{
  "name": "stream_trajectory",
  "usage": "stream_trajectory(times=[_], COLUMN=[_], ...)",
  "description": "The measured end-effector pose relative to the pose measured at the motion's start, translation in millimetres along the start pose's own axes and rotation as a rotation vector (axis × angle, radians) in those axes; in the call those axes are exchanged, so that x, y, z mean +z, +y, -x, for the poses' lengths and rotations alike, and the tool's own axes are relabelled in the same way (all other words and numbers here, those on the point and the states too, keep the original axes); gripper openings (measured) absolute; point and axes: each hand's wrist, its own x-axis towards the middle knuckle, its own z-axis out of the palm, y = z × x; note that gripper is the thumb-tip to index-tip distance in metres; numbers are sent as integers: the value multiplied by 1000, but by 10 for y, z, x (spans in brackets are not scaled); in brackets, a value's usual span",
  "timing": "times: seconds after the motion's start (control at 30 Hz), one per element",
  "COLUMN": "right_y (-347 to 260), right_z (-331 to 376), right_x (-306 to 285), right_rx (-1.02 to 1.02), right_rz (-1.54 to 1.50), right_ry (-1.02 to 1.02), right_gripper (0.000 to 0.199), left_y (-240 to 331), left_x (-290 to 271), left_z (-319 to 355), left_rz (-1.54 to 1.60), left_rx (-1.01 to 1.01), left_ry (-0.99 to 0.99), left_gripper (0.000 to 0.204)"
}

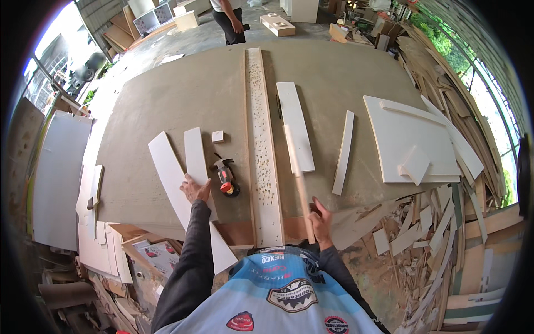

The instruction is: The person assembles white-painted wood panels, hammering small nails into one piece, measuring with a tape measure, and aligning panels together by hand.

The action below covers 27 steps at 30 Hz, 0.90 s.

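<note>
My left fingers (192,186) lie spread flat on the white strips, pinning them so they don't slide on the workbench (167,106). My right hand (321,218) is clenched round the near end of a thin wooden stick (296,172), which points away from me beside the long drilled board (261,145), probably so I can line it up against that edge.

Count: two white strips under my left hand (196,190), the long one (178,195) hanging off the near edge and a shorter one (196,156) crossing it. Two more white strips right of the drilled board, a wide one (295,125) and a narrow one (344,153). One small square block (218,136). One red and black tool (226,177), parked just beside my left hand. One big white panel (409,133) far right with offcuts on it.
</note>
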Motion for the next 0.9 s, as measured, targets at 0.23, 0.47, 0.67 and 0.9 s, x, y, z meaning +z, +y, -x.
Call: stream_trajectory(times=[0.23, 0.47, 0.67, 0.9], right_y=[186, 506, -137, -53], right_z=[-164, -476, -62, 389], right_x=[-836, -1219, -300, 176], right_rx=[-183, -179, -389, -432], right_rz=[384, 1050, 726, 686], right_ry=[482, 639, 301, -356], right_gripper=[57, 55, 56, 78], left_y=[368, 1422, 1647, 1732], left_x=[-530, -350, 266, 705], left_z=[588, 1605, 1872, 1841], left_rz=[362, 319, 305, 194], left_rx=[248, 278, 270, 290], left_ry=[-52, -386, -388, -345], left_gripper=[119, 133, 104, 85])
